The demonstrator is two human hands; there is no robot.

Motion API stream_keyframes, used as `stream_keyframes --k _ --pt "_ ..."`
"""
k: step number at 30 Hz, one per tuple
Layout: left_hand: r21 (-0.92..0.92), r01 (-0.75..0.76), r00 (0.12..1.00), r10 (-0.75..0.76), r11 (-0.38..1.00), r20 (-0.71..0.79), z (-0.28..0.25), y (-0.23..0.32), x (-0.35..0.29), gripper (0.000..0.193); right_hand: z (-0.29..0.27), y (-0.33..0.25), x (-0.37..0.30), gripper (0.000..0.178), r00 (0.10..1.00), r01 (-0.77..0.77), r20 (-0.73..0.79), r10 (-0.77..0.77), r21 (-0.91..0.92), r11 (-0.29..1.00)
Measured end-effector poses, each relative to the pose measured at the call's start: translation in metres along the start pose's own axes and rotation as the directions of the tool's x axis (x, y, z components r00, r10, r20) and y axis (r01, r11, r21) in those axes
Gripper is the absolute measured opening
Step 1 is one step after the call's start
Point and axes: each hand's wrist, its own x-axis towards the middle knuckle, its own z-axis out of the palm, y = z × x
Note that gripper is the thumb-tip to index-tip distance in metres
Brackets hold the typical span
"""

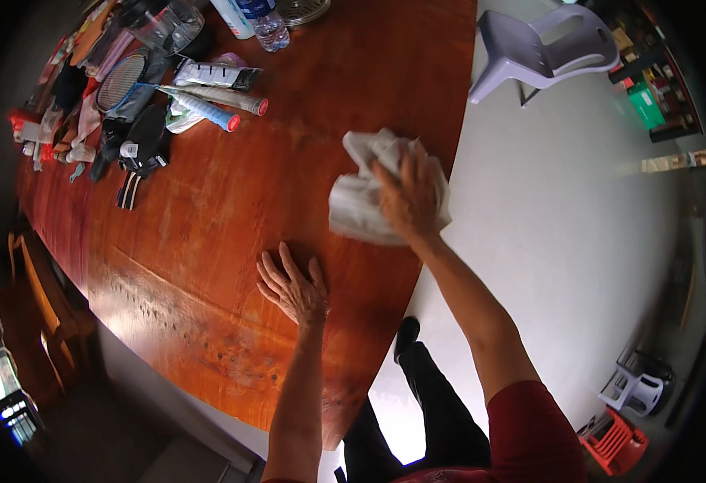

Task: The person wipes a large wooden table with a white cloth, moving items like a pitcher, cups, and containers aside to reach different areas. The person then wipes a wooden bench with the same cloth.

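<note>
My left hand [295,288] lies flat on the reddish-brown wooden table [200,274], fingers spread and holding nothing. Farther off to the right, by the table's right edge, my right hand [411,197] presses on a crumpled greyish-white cloth [355,208]. The fingers rest over the cloth and partly sink into its folds. Both the hand and the cloth are slightly blurred.
Rackets with blue [208,110] and grey grips lie among a heap of bags at the far left. Near them stand a water bottle [271,30] and a clear jar [164,24]. A lilac plastic chair [522,52] and a red stool [620,444] are on the right.
</note>
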Motion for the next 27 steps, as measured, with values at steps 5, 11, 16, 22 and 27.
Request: stream_keyframes --k 5,11,16,22,27 --pt "-0.001 -0.024 0.999 0.024 1.0 -0.023 0.007 -0.003 -0.003 0.055 -0.02 -0.04 -0.061 0.052 0.866 0.334 0.183 -0.465 0.481 0.811" --pt "-0.042 -0.007 0.999 0.005 0.999 -0.035 0.001 0.005 -0.001 0.05 0.014 -0.009 -0.031 0.042 0.791 0.518 0.102 -0.604 0.413 0.749" --pt "-0.034 -0.035 0.998 0.033 0.999 -0.062 -0.004 0.01 0.002 0.053 0.03 0.033 0.067 0.038 0.977 0.186 0.094 -0.191 0.053 0.981" --pt "-0.048 0.019 1.0 -0.019 0.999 -0.002 -0.01 0.009 0.006 0.059 0.034 -0.022 0.064 0.057 0.855 0.426 0.112 -0.506 0.404 0.809" --pt "-0.014 0.021 0.999 -0.021 1.0 0.05 -0.014 0.012 0.008 0.059 0.055 -0.012 0.104 0.045 0.806 0.48 0.146 -0.574 0.404 0.778"
